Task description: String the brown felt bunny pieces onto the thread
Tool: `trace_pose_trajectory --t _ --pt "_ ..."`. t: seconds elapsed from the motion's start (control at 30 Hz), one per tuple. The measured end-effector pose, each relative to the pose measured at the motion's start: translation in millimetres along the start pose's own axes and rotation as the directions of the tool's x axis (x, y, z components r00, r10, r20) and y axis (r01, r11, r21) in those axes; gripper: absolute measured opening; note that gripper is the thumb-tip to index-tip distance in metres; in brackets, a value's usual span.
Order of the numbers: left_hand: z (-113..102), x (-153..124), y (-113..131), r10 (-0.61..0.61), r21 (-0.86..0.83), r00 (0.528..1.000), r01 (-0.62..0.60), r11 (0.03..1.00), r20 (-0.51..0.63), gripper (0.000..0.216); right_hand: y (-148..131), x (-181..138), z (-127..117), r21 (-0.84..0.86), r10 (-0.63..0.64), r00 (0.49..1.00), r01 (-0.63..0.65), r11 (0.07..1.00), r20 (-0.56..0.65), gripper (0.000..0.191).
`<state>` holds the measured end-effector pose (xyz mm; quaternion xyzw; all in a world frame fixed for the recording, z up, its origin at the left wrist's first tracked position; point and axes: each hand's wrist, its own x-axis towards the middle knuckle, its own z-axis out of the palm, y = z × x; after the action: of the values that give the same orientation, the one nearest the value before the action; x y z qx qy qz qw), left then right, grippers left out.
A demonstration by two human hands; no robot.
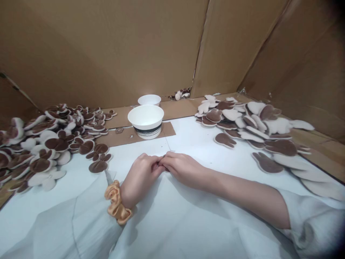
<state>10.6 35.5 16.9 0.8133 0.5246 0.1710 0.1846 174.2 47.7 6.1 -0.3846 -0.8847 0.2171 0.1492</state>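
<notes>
My left hand and my right hand meet at the middle of the white table, their fingertips pressed together. Both are closed. A small dark patch shows between the fingers, but what they pinch, if anything, is hidden. An orange scrunchie circles my left wrist. Just beyond the hands stands a white paper bowl with a black striped band. To the left lies a heap of brown and white plush pieces with folded, rounded lobes. On the right are flat, bunny-head-shaped plush pieces, brown on one face and white on the other.
A second white bowl stands behind the first. Cardboard walls close in the back and sides. A cardboard strip lies under the front bowl. More brown and white scraps sit at a gap in the back wall.
</notes>
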Motion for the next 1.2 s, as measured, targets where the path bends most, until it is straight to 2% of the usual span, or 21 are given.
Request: trace_pose_trajectory --t 0.13,0.37,0.7,0.77,0.93,1.07,1.13,1.2 --pt "0.1 -0.2 1.4 -0.044 -0.038 0.999 0.044 0.998 0.01 0.012 0.0 -1.9 -2.0 0.019 0.039 0.999 -0.04 0.999 0.017 0.023" --pt "2.1 -0.4 2.1 -0.063 -0.019 0.998 0.063 0.998 0.007 0.018 3.0 -9.6 -8.6 0.168 0.109 0.994 -0.108 0.98 0.004 0.023" --pt "1.6 4.2 0.6 -0.015 0.077 0.999 0.012 0.997 0.034 0.011 6.5 -13.1 -16.6 0.025 0.196 0.981 -0.196 0.98 0.005 0.019" --pt "1.1 7.1 0.0 0.024 0.103 0.998 -0.029 0.994 0.052 0.013 7.0 -12.5 -16.9 0.015 0.192 0.981 -0.192 0.981 0.003 0.018" --pt "-3.6 13.5 -1.8 0.212 0.216 0.976 -0.219 0.952 0.053 0.015 8.3 -12.4 -15.5 0.028 0.181 0.983 -0.181 0.983 -0.02 0.016" --pt "-5.9 17.3 -6.1 0.298 0.226 0.954 -0.297 0.928 0.032 0.014 11.3 -10.1 -16.5 0.042 0.17 0.985 -0.169 0.985 -0.02 0.016" --pt "-5.0 19.1 -8.9 0.34 0.222 0.94 -0.335 0.916 0.016 0.014 14.8 -7.7 -17.2 0.04 0.114 0.993 -0.112 0.993 -0.035 0.016" --pt "-3.2 20.8 -11.4 0.378 0.228 0.926 -0.37 0.901 0.006 0.013 19.4 -5.1 -17.3 0.035 -0.022 0.998 0.024 0.999 -0.064 0.016"
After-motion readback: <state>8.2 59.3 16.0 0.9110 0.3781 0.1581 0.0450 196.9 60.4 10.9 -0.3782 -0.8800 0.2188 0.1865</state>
